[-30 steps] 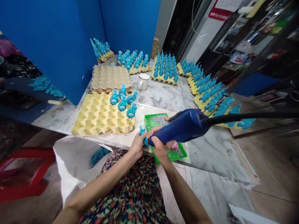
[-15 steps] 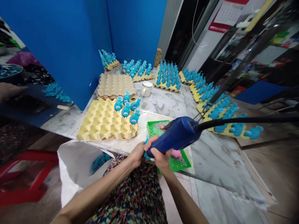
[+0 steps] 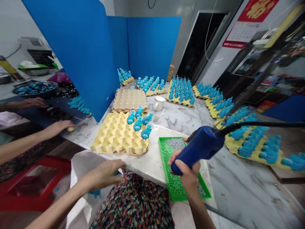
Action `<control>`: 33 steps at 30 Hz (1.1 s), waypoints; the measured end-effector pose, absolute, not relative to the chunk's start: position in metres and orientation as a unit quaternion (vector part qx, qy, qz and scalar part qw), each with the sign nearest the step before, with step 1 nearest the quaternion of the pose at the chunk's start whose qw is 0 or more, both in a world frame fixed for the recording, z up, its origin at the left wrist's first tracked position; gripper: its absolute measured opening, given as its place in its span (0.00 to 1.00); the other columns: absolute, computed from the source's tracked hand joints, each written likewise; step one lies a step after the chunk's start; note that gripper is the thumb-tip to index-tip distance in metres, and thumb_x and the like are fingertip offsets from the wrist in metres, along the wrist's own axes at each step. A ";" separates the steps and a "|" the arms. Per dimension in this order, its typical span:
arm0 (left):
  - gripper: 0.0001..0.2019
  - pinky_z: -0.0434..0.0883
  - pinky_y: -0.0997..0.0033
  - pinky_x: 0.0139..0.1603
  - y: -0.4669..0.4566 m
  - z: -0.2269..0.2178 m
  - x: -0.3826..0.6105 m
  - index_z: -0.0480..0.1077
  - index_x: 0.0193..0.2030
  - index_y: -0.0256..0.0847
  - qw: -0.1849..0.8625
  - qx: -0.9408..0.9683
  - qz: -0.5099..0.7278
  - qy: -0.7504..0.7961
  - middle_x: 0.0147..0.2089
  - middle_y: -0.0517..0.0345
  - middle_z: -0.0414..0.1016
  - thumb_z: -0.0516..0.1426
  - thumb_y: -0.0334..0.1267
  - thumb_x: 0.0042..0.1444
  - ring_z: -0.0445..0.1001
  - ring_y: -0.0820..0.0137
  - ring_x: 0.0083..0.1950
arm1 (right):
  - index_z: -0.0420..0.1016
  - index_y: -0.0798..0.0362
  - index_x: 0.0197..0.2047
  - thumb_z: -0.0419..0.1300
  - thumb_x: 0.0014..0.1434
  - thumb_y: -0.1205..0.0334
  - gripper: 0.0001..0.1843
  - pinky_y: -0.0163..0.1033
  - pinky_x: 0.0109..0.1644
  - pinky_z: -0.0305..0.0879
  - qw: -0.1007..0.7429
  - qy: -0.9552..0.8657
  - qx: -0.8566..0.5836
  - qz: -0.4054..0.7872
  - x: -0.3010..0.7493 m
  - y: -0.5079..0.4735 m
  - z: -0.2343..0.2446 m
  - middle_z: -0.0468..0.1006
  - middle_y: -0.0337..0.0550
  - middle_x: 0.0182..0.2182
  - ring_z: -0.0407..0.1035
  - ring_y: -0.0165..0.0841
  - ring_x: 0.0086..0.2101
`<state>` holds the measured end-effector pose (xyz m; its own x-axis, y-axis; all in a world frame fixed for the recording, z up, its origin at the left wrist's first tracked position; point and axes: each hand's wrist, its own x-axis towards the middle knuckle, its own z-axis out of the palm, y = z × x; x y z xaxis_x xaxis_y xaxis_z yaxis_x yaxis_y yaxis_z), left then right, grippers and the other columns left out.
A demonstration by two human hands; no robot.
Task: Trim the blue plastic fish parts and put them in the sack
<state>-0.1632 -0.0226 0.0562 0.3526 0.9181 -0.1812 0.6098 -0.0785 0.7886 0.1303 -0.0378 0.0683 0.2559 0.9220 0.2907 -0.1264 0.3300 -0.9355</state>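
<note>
Hovering over the green tray, the blue glue gun is clasped by the right hand, nozzle hidden. Whether anything is pinched by the left hand, above the white sack, cannot be told.

White mug on marble table, blue partition, red stool; wall calendar

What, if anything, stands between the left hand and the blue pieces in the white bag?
Nothing visible. The left hand is right above the open white bag, with blue pieces showing just under it. The right hand holds the blue tool aside.
</note>
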 end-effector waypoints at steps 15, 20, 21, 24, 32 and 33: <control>0.19 0.66 0.63 0.39 0.092 0.031 -0.038 0.65 0.52 0.33 0.079 0.753 0.156 0.634 0.53 0.36 0.68 0.51 0.47 0.64 0.74 0.51 0.45 | 0.70 0.51 0.34 0.67 0.48 0.59 0.12 0.37 0.28 0.64 0.681 -0.441 -0.494 0.313 0.165 -0.010 0.037 0.73 0.34 0.24 0.66 0.30 0.22; 0.11 0.63 0.68 0.38 0.071 0.054 -0.044 0.65 0.36 0.41 0.291 0.695 0.329 0.569 0.36 0.54 0.69 0.58 0.46 0.57 0.68 0.63 0.38 | 0.70 0.51 0.35 0.67 0.47 0.58 0.14 0.38 0.30 0.66 0.674 -0.430 -0.522 0.298 0.170 -0.010 0.030 0.74 0.34 0.25 0.67 0.30 0.23; 0.11 0.62 0.69 0.37 0.064 0.058 -0.043 0.65 0.34 0.41 0.362 0.668 0.358 0.543 0.33 0.57 0.67 0.59 0.45 0.55 0.66 0.65 0.36 | 0.69 0.51 0.35 0.67 0.47 0.58 0.14 0.38 0.30 0.66 0.675 -0.428 -0.520 0.300 0.170 -0.010 0.029 0.74 0.34 0.25 0.67 0.30 0.23; 0.09 0.62 0.71 0.34 0.042 0.063 -0.038 0.65 0.32 0.41 0.545 0.574 0.385 0.474 0.30 0.60 0.66 0.59 0.43 0.53 0.64 0.69 0.32 | 0.69 0.51 0.35 0.67 0.46 0.57 0.14 0.38 0.30 0.66 0.681 -0.424 -0.519 0.295 0.169 -0.011 0.027 0.74 0.34 0.26 0.67 0.31 0.23; 0.12 0.65 0.74 0.33 0.002 0.033 -0.024 0.71 0.36 0.39 0.699 0.461 0.322 0.442 0.33 0.60 0.72 0.61 0.44 0.48 0.68 0.70 0.33 | 0.71 0.51 0.30 0.67 0.47 0.57 0.11 0.38 0.29 0.67 0.673 -0.431 -0.527 0.289 0.169 -0.018 0.024 0.73 0.35 0.24 0.66 0.31 0.22; 0.12 0.65 0.74 0.33 0.000 0.029 -0.022 0.71 0.36 0.39 0.705 0.453 0.319 0.442 0.33 0.60 0.73 0.61 0.44 0.48 0.68 0.70 0.33 | 0.71 0.51 0.30 0.67 0.47 0.57 0.11 0.38 0.29 0.66 0.670 -0.433 -0.532 0.283 0.168 -0.018 0.024 0.72 0.35 0.23 0.66 0.31 0.22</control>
